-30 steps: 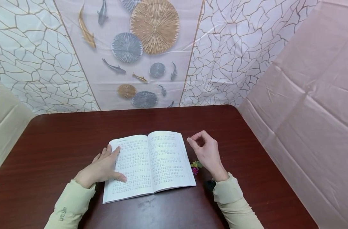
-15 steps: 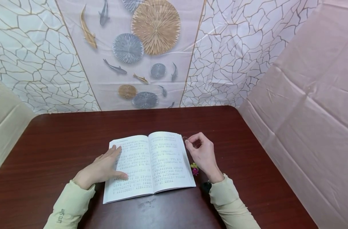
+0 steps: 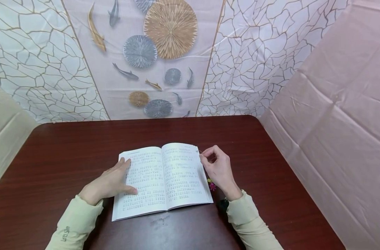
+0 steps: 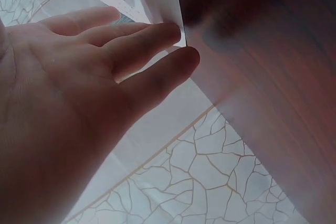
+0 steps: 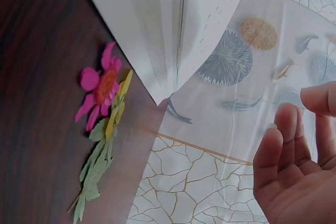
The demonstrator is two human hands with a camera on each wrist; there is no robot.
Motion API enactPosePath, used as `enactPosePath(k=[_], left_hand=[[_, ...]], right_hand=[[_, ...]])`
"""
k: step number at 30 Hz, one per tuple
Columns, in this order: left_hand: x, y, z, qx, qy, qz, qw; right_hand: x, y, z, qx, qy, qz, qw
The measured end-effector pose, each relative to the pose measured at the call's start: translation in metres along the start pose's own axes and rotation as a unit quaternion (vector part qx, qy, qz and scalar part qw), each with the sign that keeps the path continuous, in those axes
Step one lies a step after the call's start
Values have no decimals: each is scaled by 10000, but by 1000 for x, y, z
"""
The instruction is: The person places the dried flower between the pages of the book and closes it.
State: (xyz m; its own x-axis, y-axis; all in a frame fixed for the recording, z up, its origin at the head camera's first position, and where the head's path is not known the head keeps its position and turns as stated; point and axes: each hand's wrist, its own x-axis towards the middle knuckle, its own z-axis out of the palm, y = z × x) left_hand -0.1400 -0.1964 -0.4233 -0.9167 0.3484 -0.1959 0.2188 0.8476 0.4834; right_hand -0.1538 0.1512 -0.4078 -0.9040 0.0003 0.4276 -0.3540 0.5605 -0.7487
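Note:
An open book [image 3: 180, 177] with printed pages lies on the dark red table. My left hand [image 3: 110, 182] rests on its left page, fingers spread and thumb out. In the left wrist view that hand's fingertips [image 4: 191, 56] reach the book's page edge. My right hand [image 3: 219, 168] is at the book's upper right corner, thumb and forefinger pinching a thin, wire-like piece [image 3: 200, 151]; it is too fine to tell its kind. A small dark mark shows on the page beside it. The right wrist view shows the other fingers [image 5: 269, 153] loosely curled.
An artificial flower sprig with a magenta bloom [image 5: 102, 87], a yellow one and green leaves lies on the table [image 3: 271, 194] by the book's right edge, partly behind my right hand. A small dark object [image 3: 222, 205] sits near the right cuff. Patterned cloth [image 3: 240, 62] hangs behind the table.
My right hand has moved left to the book's upper right corner, bringing the thin piece to the page edge. The left hand has stayed on the left page.

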Motion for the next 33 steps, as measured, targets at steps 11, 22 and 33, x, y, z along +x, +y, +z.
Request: enactPosePath(k=[11, 22, 33], left_hand=[[-2, 4, -1, -79, -2, -10, 10000], [-1, 5, -2, -89, 11, -27, 10000], [-1, 5, -2, -88, 18, -25, 10000]], right_hand=[[-3, -3, 1, 95, -436, -512, 9977], [-6, -3, 7, 121, -810, -838, 9931], [-7, -3, 12, -17, -1033, -940, 9902]])
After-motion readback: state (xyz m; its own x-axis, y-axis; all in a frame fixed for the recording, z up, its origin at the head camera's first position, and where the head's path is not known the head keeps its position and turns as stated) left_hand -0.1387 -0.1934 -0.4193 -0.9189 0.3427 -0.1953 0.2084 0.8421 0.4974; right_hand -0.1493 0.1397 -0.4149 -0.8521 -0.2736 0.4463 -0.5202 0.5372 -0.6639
